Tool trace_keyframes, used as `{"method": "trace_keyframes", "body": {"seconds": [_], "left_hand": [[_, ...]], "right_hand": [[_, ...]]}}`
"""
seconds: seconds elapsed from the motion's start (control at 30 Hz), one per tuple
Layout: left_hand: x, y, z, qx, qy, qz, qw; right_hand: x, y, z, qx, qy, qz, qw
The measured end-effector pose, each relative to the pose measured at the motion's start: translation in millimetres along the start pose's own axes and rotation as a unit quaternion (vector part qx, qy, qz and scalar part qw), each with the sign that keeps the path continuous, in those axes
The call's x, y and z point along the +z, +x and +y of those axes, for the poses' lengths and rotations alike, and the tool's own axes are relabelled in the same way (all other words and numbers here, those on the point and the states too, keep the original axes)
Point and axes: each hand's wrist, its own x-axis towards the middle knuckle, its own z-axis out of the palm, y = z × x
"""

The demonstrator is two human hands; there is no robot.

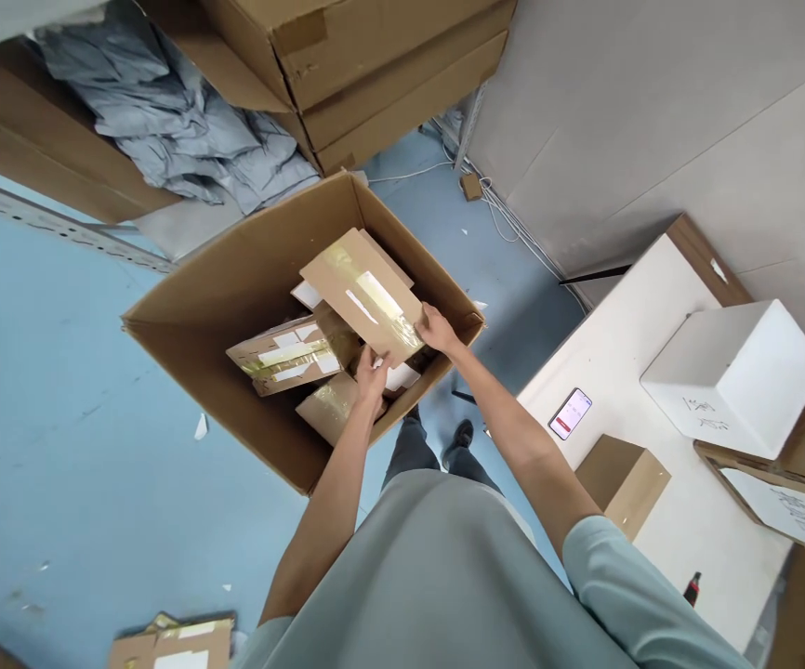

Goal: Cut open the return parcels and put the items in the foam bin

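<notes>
Both of my hands reach into a large open cardboard box (pixel 221 265) and hold a flat cardboard parcel (pixel 353 279) by its near end. That parcel carries yellowish tape and white labels and lies tilted over other parcels. My left hand (pixel 370 379) grips its near left corner, fingers partly hidden. At the near right corner, my right hand (pixel 436 330) is closed on the edge. Left of it sits another taped parcel (pixel 283 355) with white labels. A brown, tape-covered parcel (pixel 329 407) lies under my left wrist.
Grey plastic mailing bags (pixel 200 130) fill a box on the shelf ahead, beside stacked cartons (pixel 395 65). On the right, a white table (pixel 604 372) bears a phone (pixel 571 413), a small carton (pixel 622 478) and a white box (pixel 730 376). Flattened cardboard (pixel 179 641) lies on the floor.
</notes>
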Motion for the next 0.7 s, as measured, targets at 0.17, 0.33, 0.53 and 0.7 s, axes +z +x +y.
{"method": "trace_keyframes", "body": {"seconds": [0.17, 0.33, 0.53, 0.7], "left_hand": [[-13.8, -66, 59, 0.120, -0.023, 0.016, 0.992], [18.6, -166, 118, 0.227, -0.035, 0.035, 0.973], [86.0, -260, 136, 0.277, 0.045, -0.007, 0.960], [182.0, -313, 102, 0.213, 0.069, -0.150, 0.963]], "right_hand": [[-45, -62, -12, -0.109, 0.092, 0.094, 0.985], [-88, -190, 4, -0.143, 0.206, 0.190, 0.949], [-106, -366, 54, -0.104, 0.330, 0.302, 0.888], [-108, -485, 143, 0.006, 0.369, 0.390, 0.844]]}}
